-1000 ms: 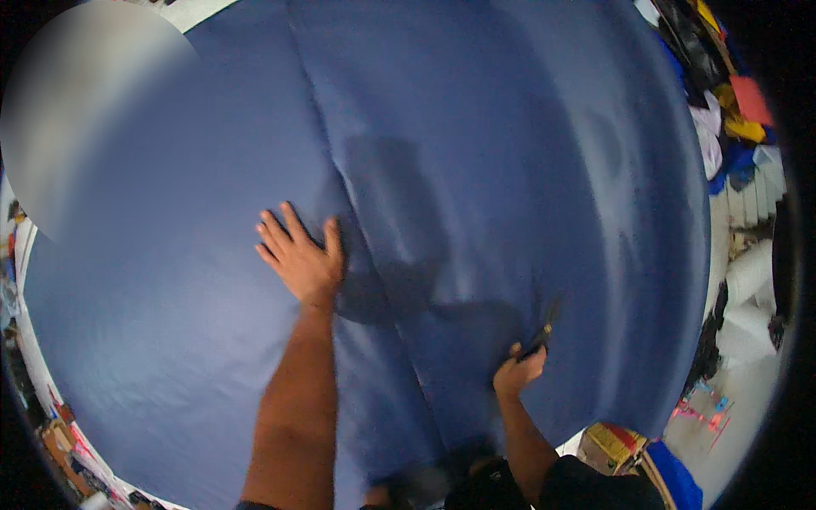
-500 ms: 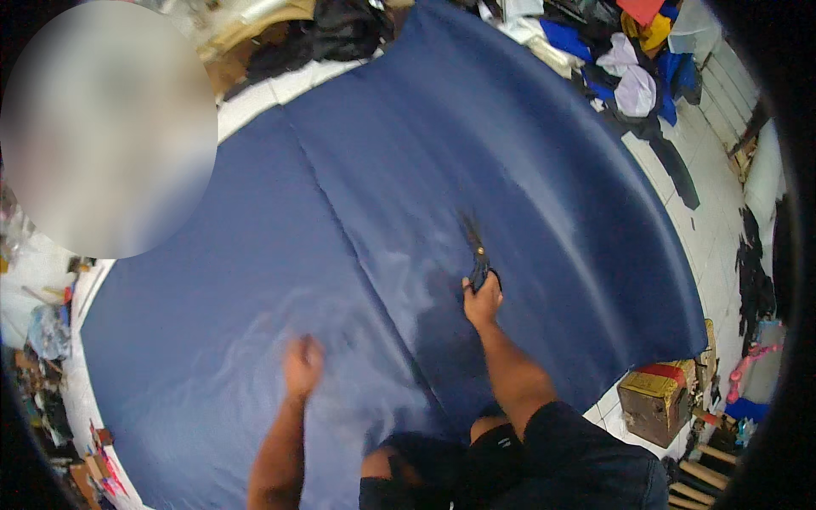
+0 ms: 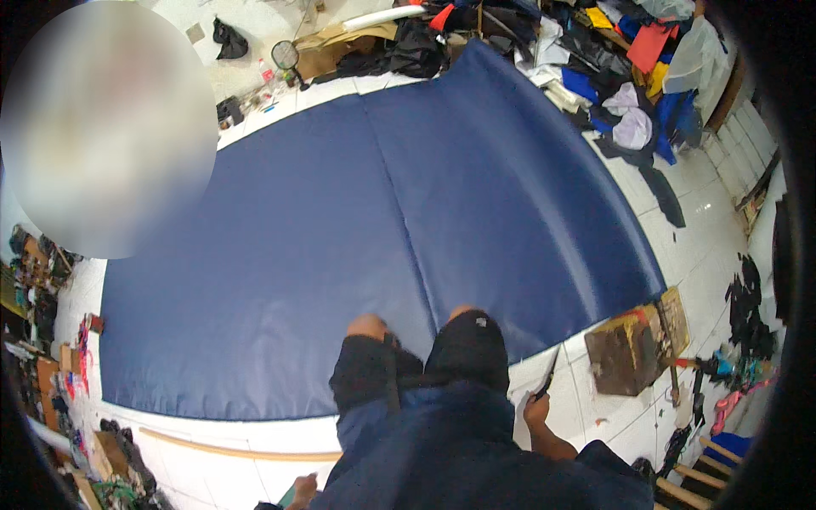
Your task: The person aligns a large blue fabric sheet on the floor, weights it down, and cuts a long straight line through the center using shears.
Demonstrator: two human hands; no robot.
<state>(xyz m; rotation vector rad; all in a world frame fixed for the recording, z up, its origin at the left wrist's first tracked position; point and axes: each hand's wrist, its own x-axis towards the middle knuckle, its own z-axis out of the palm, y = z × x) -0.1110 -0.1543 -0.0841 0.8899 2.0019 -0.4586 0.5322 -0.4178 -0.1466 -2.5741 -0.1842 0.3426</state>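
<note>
A large dark blue, leather-like sheet (image 3: pixel 280 255) lies spread over the floor, with a long dark seam or fold line running down it. My knees are on or just above its near edge. Down beside my right thigh, my right hand (image 3: pixel 535 411) is closed round the handles of dark scissors (image 3: pixel 550 374). The blades point away from me, past the sheet's near right edge. My left hand (image 3: pixel 303 490) is low at the lower edge of the picture, near a long thin wooden strip (image 3: pixel 242 450); its fingers are too small and partly hidden to read.
White tiles (image 3: pixel 544 433) show around the sheet. A worn brown box (image 3: pixel 625 357) stands at the sheet's right corner. Heaped cloth (image 3: pixel 633 119) and bags lie at the far right, a racket (image 3: pixel 286 56) at the far edge. Clutter lines the left side. A blurred patch covers the upper left.
Both hands have drawn back from over the sheet toward my body, the right one still holding the scissors. My view has shifted, and more floor shows at the near side.
</note>
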